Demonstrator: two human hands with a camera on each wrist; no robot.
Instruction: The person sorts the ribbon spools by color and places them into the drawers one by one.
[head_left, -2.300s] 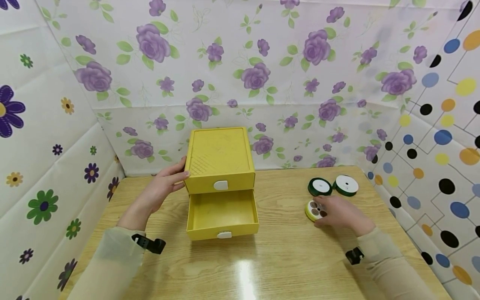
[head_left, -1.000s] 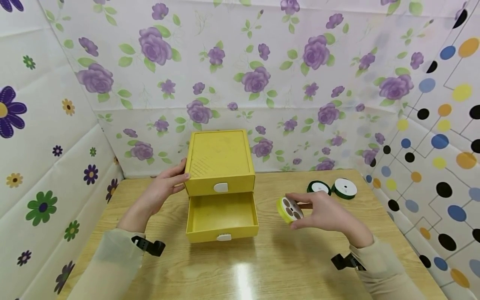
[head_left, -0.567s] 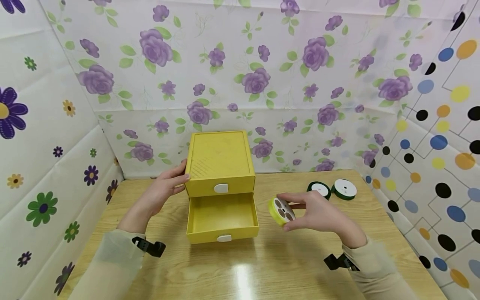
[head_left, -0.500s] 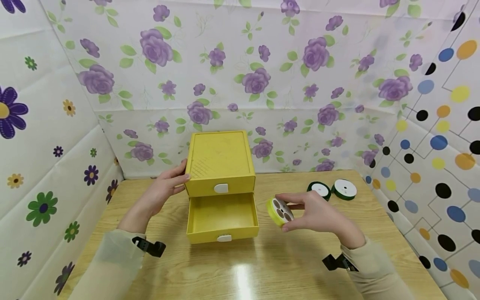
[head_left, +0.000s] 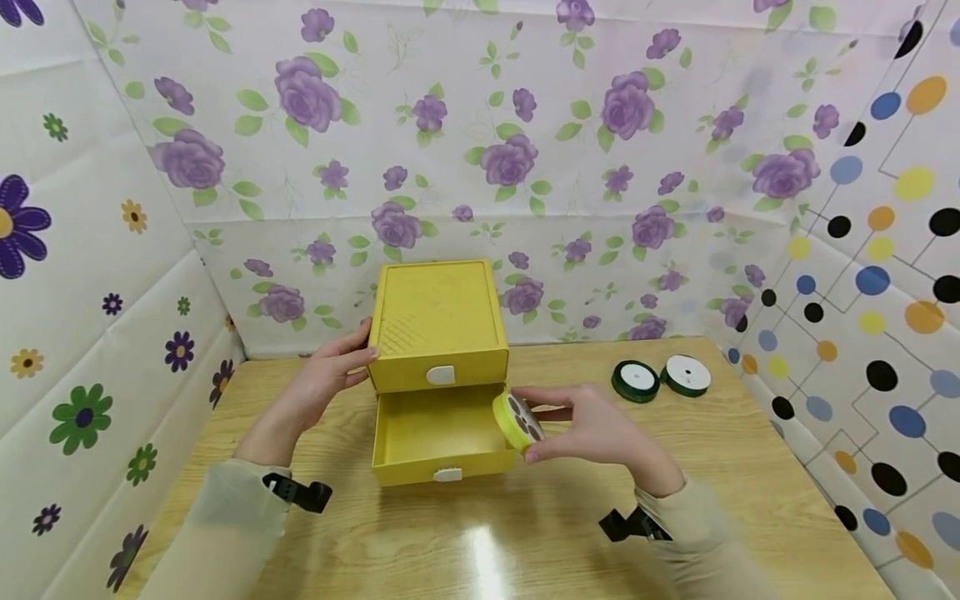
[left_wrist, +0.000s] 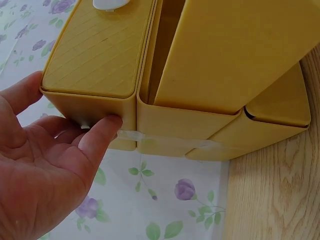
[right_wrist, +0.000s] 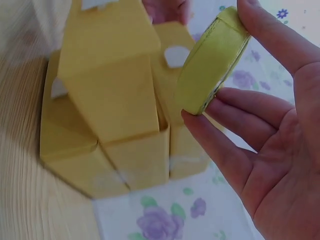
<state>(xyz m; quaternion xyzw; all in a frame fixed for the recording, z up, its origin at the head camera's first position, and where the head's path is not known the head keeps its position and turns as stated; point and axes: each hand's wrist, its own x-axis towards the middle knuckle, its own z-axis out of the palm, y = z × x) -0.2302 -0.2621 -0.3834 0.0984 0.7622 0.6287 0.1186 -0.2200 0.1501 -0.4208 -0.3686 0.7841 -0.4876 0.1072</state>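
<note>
A yellow drawer unit (head_left: 441, 312) stands at the back of the table, its middle drawer (head_left: 435, 429) pulled out with a bare floor showing. Against the unit's left side rests my left hand (head_left: 322, 379); in the left wrist view the thumb (left_wrist: 102, 135) presses that side wall and a finger touches the upper corner. My right hand (head_left: 588, 425) pinches a spool of yellow ribbon (head_left: 517, 422) between thumb and fingers, tilted, over the drawer's right edge. The right wrist view shows the ribbon spool (right_wrist: 212, 62) from its yellow rim, fingertips on both faces.
Two spools of dark green ribbon, one green spool (head_left: 636, 381) and another green spool (head_left: 686, 375), lie flat at the back right of the wooden table (head_left: 675, 483). A flowered cloth wall (head_left: 450, 183) rises close behind the drawer unit.
My right hand has lifted the yellow ribbon spool off the table beside the green spools and carried it left to the drawer's right edge. My left hand has stayed on the unit.
</note>
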